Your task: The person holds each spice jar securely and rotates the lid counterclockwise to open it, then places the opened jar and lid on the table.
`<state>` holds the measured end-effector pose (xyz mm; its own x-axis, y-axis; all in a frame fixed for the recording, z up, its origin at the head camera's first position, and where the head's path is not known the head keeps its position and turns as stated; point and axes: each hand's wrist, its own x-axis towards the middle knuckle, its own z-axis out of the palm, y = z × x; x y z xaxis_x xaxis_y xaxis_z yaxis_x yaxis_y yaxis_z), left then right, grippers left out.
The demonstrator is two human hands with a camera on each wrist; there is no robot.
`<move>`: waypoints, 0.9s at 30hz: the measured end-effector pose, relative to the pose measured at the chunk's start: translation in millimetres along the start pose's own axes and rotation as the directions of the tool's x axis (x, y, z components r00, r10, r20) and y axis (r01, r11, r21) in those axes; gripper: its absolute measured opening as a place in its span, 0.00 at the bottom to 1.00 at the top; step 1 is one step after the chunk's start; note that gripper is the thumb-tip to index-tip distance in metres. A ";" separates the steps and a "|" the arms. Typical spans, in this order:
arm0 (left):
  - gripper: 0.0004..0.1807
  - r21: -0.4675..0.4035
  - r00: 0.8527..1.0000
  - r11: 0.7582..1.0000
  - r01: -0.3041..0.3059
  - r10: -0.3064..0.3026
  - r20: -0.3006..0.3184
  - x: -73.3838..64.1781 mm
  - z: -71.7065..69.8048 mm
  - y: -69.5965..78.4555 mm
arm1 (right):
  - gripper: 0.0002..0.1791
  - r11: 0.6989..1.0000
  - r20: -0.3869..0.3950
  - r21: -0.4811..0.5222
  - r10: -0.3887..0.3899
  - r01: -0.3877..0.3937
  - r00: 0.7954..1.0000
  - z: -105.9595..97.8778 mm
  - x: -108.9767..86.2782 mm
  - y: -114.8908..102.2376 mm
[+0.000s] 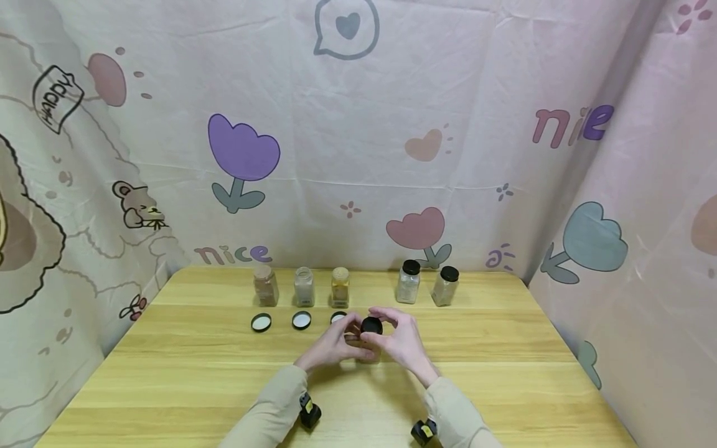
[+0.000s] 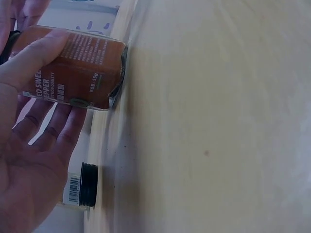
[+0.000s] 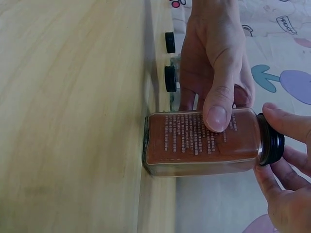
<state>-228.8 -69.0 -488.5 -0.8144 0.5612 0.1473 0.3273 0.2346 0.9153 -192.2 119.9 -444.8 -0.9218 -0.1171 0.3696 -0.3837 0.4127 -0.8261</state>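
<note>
Left hand (image 1: 338, 346) clasps spice jar (image 3: 194, 150) by body, thumb on one face, fingers across the other. Right hand (image 1: 406, 341) pinches black cap (image 1: 372, 325) on jar's top, grip narrow. Jar upright on table (image 1: 504, 373), between the hands. Looks stiff, likely glass, fairly light; smooth faces may slip, could crack if dropped. Best hold: mid-body, plus cap rim. Left of jar: three loose lids (image 1: 301, 320). Behind-left: three capless jars (image 1: 304, 290). Behind-right: two capped jars (image 1: 408, 286).
</note>
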 end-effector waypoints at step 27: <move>0.24 -0.005 0.999 0.999 -0.052 0.052 0.000 -0.1 -0.1 -1.5 | 0.26 0.997 0.104 0.026 -0.078 0.075 0.992 -4.3 5.6 7.8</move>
<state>-229.2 -69.5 -489.9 -0.7965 0.5724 0.1949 0.3669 0.2014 0.9082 -200.1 126.3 -447.3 -0.8899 -0.2421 0.3865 -0.4535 0.3789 -0.8067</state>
